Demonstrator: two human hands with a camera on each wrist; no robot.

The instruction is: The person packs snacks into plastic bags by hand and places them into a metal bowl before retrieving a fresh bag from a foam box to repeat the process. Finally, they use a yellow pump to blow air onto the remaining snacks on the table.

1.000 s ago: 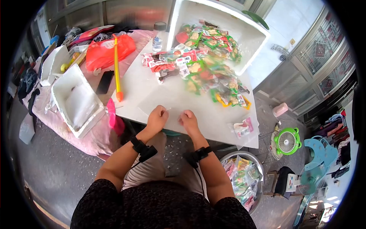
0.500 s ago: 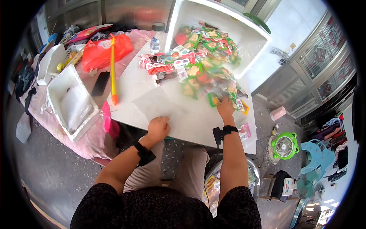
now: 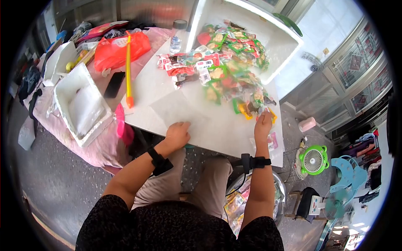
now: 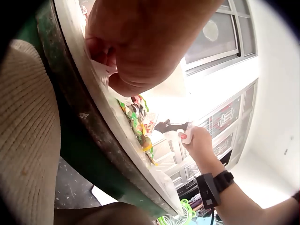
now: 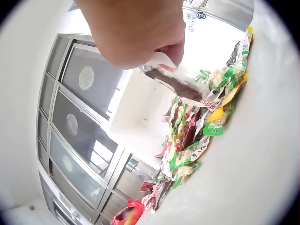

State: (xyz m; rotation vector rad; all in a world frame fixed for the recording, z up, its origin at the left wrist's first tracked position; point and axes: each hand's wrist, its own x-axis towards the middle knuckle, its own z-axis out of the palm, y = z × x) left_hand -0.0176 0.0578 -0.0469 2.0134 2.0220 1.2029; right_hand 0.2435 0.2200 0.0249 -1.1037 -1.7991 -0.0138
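My right hand (image 3: 264, 125) grips one end of a clear snack packet (image 5: 176, 86) with a long dark brown piece inside, raised beside the pile. That pile of snack packets (image 3: 217, 75), in green, red and yellow wrappers, spreads across the white table (image 3: 217, 134) and back into a foam box. At the table's front edge, my left hand (image 3: 178, 134) pinches the near end of a clear plastic bag (image 3: 173, 104) that lies flat on the tabletop. The left wrist view shows whitish film (image 4: 103, 70) between the left thumb and fingers.
A large white foam box (image 3: 280, 54) lies on its side behind the pile, with a bottle (image 3: 176, 39) to its left. One pink-printed packet (image 3: 273, 141) is at the right edge. Below, a metal basin (image 3: 278, 184) holds more packets. A smaller foam box (image 3: 79, 108) stands left.
My right hand has gone from beside the left hand to the right end of the pile and lifted a packet. My left hand remains at the front edge with the bag.
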